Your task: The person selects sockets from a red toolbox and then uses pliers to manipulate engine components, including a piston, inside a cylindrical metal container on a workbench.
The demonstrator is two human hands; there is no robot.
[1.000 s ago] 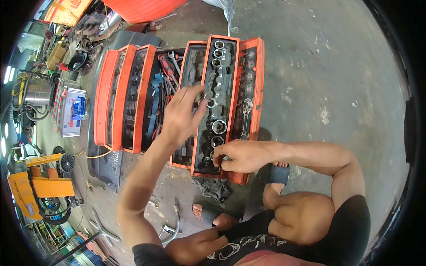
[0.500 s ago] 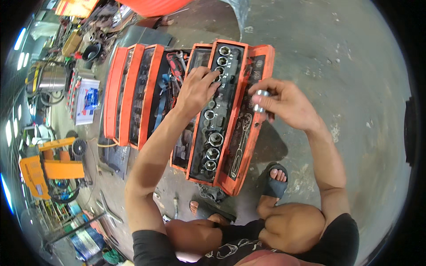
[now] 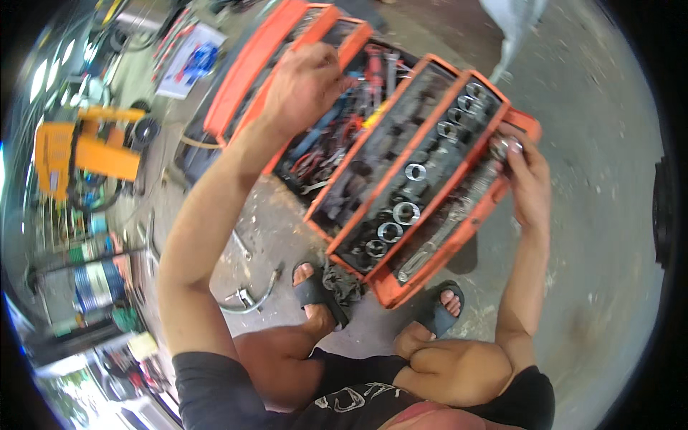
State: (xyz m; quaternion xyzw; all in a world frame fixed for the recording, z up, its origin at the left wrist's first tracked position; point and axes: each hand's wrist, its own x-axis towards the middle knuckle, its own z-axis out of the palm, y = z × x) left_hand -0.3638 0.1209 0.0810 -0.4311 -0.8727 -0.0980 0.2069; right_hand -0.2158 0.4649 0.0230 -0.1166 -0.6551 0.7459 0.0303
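An orange cantilever toolbox [image 3: 403, 299] stands spread out on the floor in front of me. Its right-hand tray [image 3: 423, 154] carries a row of chrome sockets [image 3: 406, 213] in a dark insert. Over the toolbox's left side, by the orange tray edge, hovers my left hand [image 3: 304, 84]; motion smears its fingers, so their grip is unclear. At the far right end of the box, my right hand [image 3: 530, 183] is closed on a shiny chrome socket [image 3: 504, 147], held above the orange lid. Pliers and wrenches [image 3: 374, 79] lie in the middle compartment.
A hose with a metal fitting [image 3: 247, 299] and a dark rag [image 3: 342, 281] lie near my feet. Left are an orange machine [image 3: 107, 147] and a blue drum [image 3: 98, 287]. A grey sheet [image 3: 512, 32] hangs at the top.
My left hand has lifted from the socket tray and moved left. My right hand still holds the socket. The view has turned, so the toolbox sits farther right and more slanted.
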